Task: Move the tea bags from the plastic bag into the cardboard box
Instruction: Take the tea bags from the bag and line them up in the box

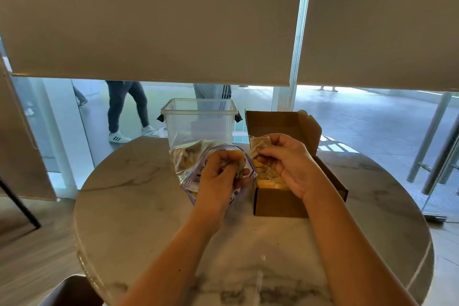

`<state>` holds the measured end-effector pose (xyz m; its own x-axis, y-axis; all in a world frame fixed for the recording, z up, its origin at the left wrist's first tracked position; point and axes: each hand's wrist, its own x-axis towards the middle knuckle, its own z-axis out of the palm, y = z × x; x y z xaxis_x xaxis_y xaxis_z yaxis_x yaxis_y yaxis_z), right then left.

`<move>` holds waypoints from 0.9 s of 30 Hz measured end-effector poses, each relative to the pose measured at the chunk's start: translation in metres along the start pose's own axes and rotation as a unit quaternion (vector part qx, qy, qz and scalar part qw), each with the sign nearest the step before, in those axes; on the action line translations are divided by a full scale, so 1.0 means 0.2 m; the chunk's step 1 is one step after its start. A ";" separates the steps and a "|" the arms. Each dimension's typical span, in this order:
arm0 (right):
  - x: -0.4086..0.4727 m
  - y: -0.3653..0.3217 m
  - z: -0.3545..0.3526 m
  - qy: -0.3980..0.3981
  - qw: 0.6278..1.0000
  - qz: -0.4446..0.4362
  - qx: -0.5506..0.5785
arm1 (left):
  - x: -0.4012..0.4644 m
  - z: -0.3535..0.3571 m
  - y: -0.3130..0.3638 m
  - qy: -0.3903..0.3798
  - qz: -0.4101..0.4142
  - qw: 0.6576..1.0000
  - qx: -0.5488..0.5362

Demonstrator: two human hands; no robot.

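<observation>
Tea bags in hand: a few pale tea bags (259, 144) are pinched in the right hand (288, 164), held above the open cardboard box.
Right hand: fingers curled in, thumb and fingertips closed on the tea bags; the hand hovers over the near half of the box.
Cardboard box: the brown cardboard box (280, 202) sits on the table to the right of the plastic bag, its lid flap standing up at the back.
Box contents: yellow and pale packets (267, 181) lie inside, partly hidden by the right hand; their number cannot be told.
Plastic bag: the clear plastic bag (185, 164) with a purple zip edge lies just left of the box, its mouth open toward the person.
Bag contents: more pale tea bags show through the film, bunched together.
Left hand: the left hand (221, 179) is at the bag's mouth, fingers curled round a bunch of small items and the bag's edge; what exactly it grips is blurred.
Clear tub: a see-through plastic tub (198, 119) with dark side clips stands behind the bag, lid off; nothing can be made out inside it.
Table: a round marble-pattern table (129, 206) carries bag, box and tub.
Background: roller blinds (149, 20) hang partway down a glass wall; legs of passers-by (126, 107) show below them.
</observation>
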<state>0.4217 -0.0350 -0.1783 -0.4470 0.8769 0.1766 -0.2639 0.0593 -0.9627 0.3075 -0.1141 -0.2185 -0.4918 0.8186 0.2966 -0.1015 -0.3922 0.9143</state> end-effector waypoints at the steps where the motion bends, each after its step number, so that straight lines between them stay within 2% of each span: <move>1: 0.00 0.00 0.01 0.003 0.999 -0.032 -0.017 | 0.00 0.00 -0.01 -0.004 0.015 1.000 0.017; 3: -0.01 0.02 0.04 0.031 0.987 -0.114 -0.107 | 0.00 0.00 -0.02 -0.017 0.051 0.997 0.059; 5: -0.02 0.04 0.08 0.051 0.960 -0.187 -0.203 | 0.00 0.00 -0.02 -0.030 0.088 0.991 0.098; 7: -0.02 0.06 0.11 0.032 0.950 -0.210 -0.229 | 0.00 0.01 -0.02 -0.040 0.123 0.983 0.131; 11: -0.04 0.05 0.11 -0.034 0.972 -0.173 -0.153 | 0.00 0.00 -0.01 -0.047 0.114 0.987 0.105; 15: -0.02 0.04 0.09 -0.035 0.981 -0.130 -0.136 | 0.01 -0.01 0.00 -0.018 0.087 0.993 0.080; 19: -0.02 0.02 0.06 -0.066 0.992 -0.035 -0.100 | 0.00 -0.01 0.00 -0.028 0.073 0.994 0.081; 23: -0.01 0.02 0.04 -0.060 0.988 -0.017 -0.142 | 0.01 -0.01 -0.03 -0.029 0.049 0.993 0.101; 27: -0.02 0.02 0.02 -0.092 0.982 0.042 -0.162 | 0.01 -0.01 -0.04 -0.031 0.044 0.993 0.106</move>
<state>0.4182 -0.0396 -0.1818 -0.6108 0.7856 0.0983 0.0529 0.1644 -0.9850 0.3049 -0.1097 -0.2254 -0.4358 0.8117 0.3889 0.1279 -0.3718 0.9194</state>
